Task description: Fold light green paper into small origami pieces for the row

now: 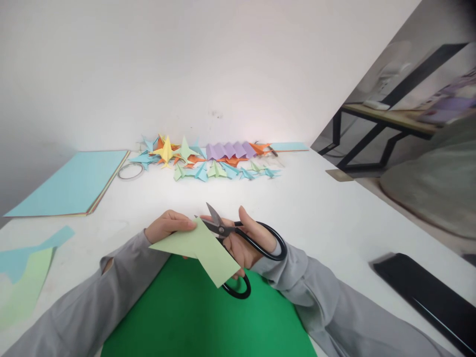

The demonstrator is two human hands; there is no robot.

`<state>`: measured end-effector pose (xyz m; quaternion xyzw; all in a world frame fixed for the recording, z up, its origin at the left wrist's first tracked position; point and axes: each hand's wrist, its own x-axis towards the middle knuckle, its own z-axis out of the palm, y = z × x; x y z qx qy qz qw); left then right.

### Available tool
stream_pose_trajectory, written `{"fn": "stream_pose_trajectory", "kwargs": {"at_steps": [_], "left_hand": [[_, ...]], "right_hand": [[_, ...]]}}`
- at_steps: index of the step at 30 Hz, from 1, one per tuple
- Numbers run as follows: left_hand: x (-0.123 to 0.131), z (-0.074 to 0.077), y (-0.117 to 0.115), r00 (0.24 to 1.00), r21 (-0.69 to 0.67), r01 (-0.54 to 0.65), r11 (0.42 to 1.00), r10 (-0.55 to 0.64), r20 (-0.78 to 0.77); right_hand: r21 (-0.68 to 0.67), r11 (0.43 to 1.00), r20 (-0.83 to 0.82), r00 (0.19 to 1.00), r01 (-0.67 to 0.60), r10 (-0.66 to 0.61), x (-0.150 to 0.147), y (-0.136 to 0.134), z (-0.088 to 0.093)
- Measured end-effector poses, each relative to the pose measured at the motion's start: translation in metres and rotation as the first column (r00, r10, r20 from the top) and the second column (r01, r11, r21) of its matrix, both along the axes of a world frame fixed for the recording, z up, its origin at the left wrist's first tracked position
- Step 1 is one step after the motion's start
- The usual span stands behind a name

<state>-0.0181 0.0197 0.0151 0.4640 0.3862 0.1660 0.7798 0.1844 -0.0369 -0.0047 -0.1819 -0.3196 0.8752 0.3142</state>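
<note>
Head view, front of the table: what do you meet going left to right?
Blue and green paper offcuts → left hand pinching the light green paper → right hand holding the scissors → black flat object.

From the hands (241,245), the tabletop (316,208) lay open toward twelve o'clock until the paper figures (208,161); a paper stack (70,183) blocked ten o'clock, a black slab (427,295) four o'clock.
</note>
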Motion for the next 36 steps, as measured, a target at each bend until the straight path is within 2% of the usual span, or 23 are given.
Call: {"fn": "stream_pose_trajectory", "kwargs": {"at_steps": [5, 10, 14, 19, 22, 24, 28, 30, 33, 34, 35, 36], "left_hand": [[-0.001, 0.006, -0.002, 0.999, 0.004, -0.014, 1.000, 0.014, -0.030], [-0.004, 0.004, -0.001, 0.998, 0.002, -0.045, 0.999, 0.045, -0.042], [-0.008, 0.002, 0.002, 0.997, 0.021, -0.060, 0.998, 0.061, -0.050], [-0.006, -0.002, 0.004, 0.997, 0.038, -0.068, 0.997, 0.069, -0.031], [-0.003, -0.007, 0.004, 0.995, 0.063, -0.103, 0.993, 0.103, 0.002], [-0.001, -0.010, 0.004, 0.987, 0.082, -0.163, 0.983, 0.162, 0.026], [0.002, -0.011, 0.002, 0.960, 0.023, -0.265, 0.964, 0.261, 0.099], [0.003, -0.011, 0.000, 0.951, -0.014, -0.284, 0.959, 0.284, 0.123], [0.003, -0.013, -0.001, 0.940, -0.034, -0.300, 0.953, 0.302, 0.161], [0.003, -0.013, -0.002, 0.937, -0.037, -0.303, 0.952, 0.304, 0.171], [0.003, -0.014, -0.002, 0.935, -0.038, -0.304, 0.952, 0.305, 0.178], [0.003, -0.014, -0.003, 0.935, -0.038, -0.303, 0.952, 0.305, 0.184]], "right_hand": [[0.024, 1.000, 0.007, 1.000, -0.009, 0.009, -0.002, -0.001, -0.001], [0.081, 0.997, 0.021, 1.000, 0.006, -0.008, 0.001, 0.002, 0.000], [0.157, 0.980, -0.006, 0.993, 0.121, -0.121, 0.010, 0.010, 0.001], [0.195, 0.962, 0.006, 0.980, 0.194, -0.199, 0.009, 0.011, -0.002], [0.172, 0.938, 0.069, 0.946, 0.301, -0.317, 0.004, 0.008, -0.002], [0.184, 0.897, 0.115, 0.898, 0.401, -0.425, 0.001, 0.007, -0.001], [0.264, 0.792, 0.243, 0.756, 0.551, -0.608, -0.004, 0.006, 0.002], [0.342, 0.708, 0.328, 0.628, 0.618, -0.706, -0.005, 0.004, 0.003], [0.545, 0.537, 0.418, 0.347, 0.643, -0.840, 0.000, -0.001, 0.005], [0.644, 0.475, 0.429, 0.231, 0.599, -0.873, 0.003, -0.002, 0.005], [0.743, 0.437, 0.445, 0.115, 0.507, -0.888, 0.008, -0.004, 0.007], [0.827, 0.424, 0.466, -0.029, 0.370, -0.884, 0.013, -0.005, 0.008]]}}
